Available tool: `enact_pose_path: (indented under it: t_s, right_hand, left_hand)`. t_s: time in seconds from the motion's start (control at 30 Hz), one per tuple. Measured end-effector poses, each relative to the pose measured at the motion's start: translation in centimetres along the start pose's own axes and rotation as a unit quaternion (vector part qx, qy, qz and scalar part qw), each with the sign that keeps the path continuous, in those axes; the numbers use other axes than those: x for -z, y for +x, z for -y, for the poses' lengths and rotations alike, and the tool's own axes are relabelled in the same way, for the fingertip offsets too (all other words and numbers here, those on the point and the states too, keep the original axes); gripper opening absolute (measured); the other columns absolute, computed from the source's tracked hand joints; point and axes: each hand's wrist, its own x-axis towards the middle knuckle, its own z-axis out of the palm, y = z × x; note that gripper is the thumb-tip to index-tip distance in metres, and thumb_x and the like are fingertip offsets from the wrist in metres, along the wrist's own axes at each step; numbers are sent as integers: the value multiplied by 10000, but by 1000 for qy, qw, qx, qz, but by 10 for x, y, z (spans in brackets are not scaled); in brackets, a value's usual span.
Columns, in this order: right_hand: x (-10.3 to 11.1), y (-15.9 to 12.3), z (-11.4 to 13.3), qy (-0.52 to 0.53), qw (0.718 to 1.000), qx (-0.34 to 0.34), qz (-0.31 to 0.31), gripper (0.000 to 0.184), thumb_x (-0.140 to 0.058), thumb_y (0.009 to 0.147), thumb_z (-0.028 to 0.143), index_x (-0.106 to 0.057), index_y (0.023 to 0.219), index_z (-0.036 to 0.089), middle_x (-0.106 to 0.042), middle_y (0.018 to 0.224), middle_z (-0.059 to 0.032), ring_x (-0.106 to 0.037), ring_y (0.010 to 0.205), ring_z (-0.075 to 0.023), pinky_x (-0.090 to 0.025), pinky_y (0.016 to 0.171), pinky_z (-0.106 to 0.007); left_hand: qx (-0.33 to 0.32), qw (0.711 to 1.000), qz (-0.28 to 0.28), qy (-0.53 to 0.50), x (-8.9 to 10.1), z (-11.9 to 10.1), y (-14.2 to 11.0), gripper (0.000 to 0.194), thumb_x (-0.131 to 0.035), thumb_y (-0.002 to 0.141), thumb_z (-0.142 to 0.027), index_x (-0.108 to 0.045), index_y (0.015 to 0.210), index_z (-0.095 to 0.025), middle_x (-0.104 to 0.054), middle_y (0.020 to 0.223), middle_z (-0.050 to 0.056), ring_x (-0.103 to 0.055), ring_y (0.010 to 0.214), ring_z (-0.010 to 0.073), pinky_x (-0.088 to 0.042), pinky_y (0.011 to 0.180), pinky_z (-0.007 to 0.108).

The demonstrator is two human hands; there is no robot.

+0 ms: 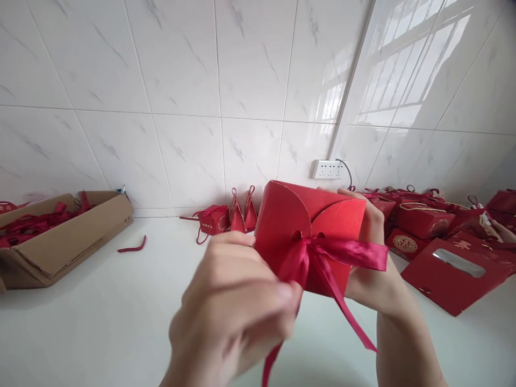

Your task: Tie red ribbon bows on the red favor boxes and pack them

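Note:
A red paper gift box [298, 215] with curved folded flaps is held up in front of me. A red satin ribbon [342, 255] is threaded through its flaps, and its tails hang down. My left hand [234, 312] is closed, pinching one end of the ribbon at the box's front. My right hand [373, 252] grips the box from the right and behind, with its fingers over the top edge.
A cardboard box [60, 236] with red ribbons lies at the left. Small finished red boxes [228, 217] stand by the tiled wall. Several more red boxes [423, 223] and a flat red tissue box [459, 274] lie at the right. A loose ribbon [133, 247] rests on the white table.

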Motion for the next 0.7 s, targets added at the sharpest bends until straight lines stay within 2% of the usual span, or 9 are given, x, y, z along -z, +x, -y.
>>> enact_pose_path:
  t_s: [0.07,0.13,0.3,0.4,0.5,0.6,0.7]
  right_hand:
    - [1,-1,-2,2,1000,-11,10,974,-803,678,321,-194,1438,348,-324,1422,-104,-417,1285,-289,-523,954,-391]
    - [1,-1,-4,0,1000,-23,18,978,-801,676,339,-187,1437,356,-323,1438,-103,-384,1308,-315,-530,937,-439]
    - [-1,-1,-8,-16,999,-27,32,981,-800,671,360,-186,1436,350,-340,1440,-121,-357,1320,-358,-441,1004,-577]
    - [-4,1,-11,-4,999,-27,29,975,-797,673,382,-189,1434,342,-377,1408,-121,-399,1294,-351,-414,1028,-580]
    - [-5,1,-15,0,999,-27,22,965,-793,673,397,-199,1431,320,-385,1395,-121,-422,1280,-344,-411,1034,-568]
    - [-5,1,-18,-12,999,-20,24,971,-800,665,398,-210,1431,305,-374,1405,-122,-440,1266,-338,-429,1028,-541]
    - [-7,0,-20,-12,1000,-14,21,973,-799,668,404,-207,1433,311,-369,1412,-122,-500,1211,-320,-453,1010,-518]
  left_hand:
    - [-37,993,-97,48,-3,9,4,194,-648,782,-168,-606,884,-327,-628,733,-43,-588,679,161,-530,829,441]
    - [-37,985,-145,82,-7,16,8,166,-612,813,-173,-594,922,-296,-623,765,-25,-591,727,168,-530,756,396]
    - [92,989,-100,51,-8,16,13,71,-597,825,-241,-606,896,-243,-592,750,-15,-586,745,150,-511,737,319]
    - [177,981,-75,22,-7,12,16,130,-579,834,-317,-607,928,-231,-604,763,-4,-594,770,165,-496,770,322]
    - [249,967,-28,-44,-5,10,18,257,-512,861,-443,-600,945,-216,-648,847,30,-609,855,204,-488,756,334]
    - [274,960,4,-63,-5,9,19,330,-531,831,-532,-592,891,-213,-661,863,43,-613,856,220,-486,673,325]
    - [228,974,-4,-9,-6,9,15,194,-622,811,-420,-571,815,-234,-631,791,6,-602,791,185,-481,645,307]
